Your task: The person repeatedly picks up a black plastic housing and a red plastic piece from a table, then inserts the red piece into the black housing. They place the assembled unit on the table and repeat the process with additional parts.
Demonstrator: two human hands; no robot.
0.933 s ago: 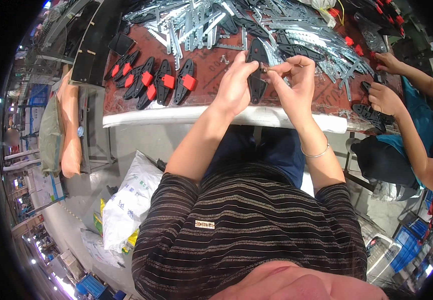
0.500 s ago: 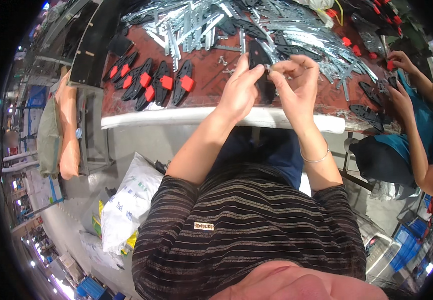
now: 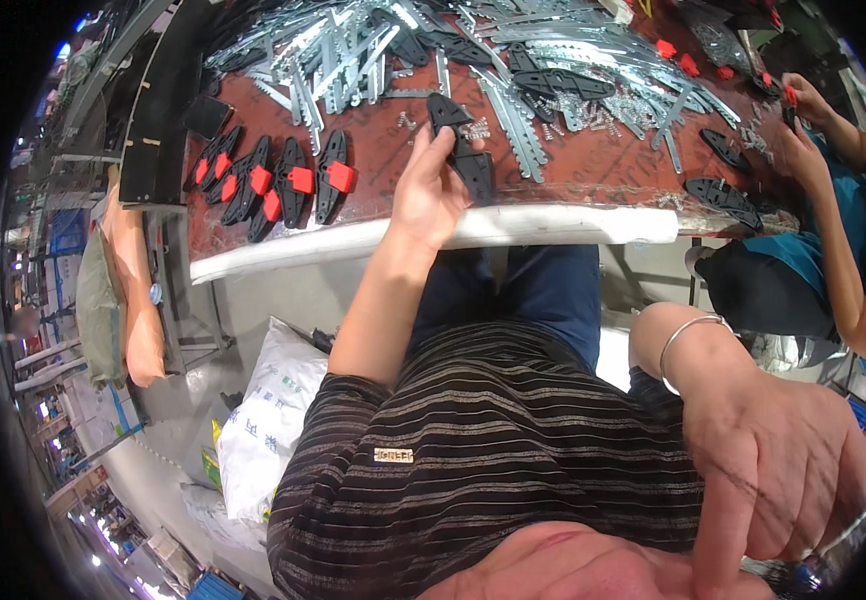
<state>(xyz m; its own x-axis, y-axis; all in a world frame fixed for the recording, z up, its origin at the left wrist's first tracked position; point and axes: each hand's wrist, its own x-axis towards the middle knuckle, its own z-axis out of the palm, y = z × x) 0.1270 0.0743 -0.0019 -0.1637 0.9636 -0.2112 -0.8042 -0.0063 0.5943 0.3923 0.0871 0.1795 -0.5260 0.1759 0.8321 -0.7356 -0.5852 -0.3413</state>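
Observation:
My left hand [image 3: 429,196] grips a black plastic piece [image 3: 473,168], long and pointed at its upper end, over the near side of the table. Thumb and fingers close around its left side. Small metal springs [image 3: 475,128] lie just beside it. My right hand [image 3: 778,465], with a bangle at the wrist, is raised close to the camera at the lower right. Its back shows; one finger stretches downward apart from the rest, whose tips are hidden. I see nothing in it. Left of my left hand, several black pieces with red tabs [image 3: 335,176] stand in a row.
Toothed metal strips [image 3: 348,65] heap across the back of the red-brown table [image 3: 383,150]. A white padded roll [image 3: 563,226] edges its front. On the right, a co-worker [image 3: 843,215] handles a red piece. White sacks [image 3: 268,425] sit on the floor at left.
My right hand has left the black plastic piece and come down toward the lower right, close to the camera. My left hand keeps hold of the piece, now a little further left and lower.

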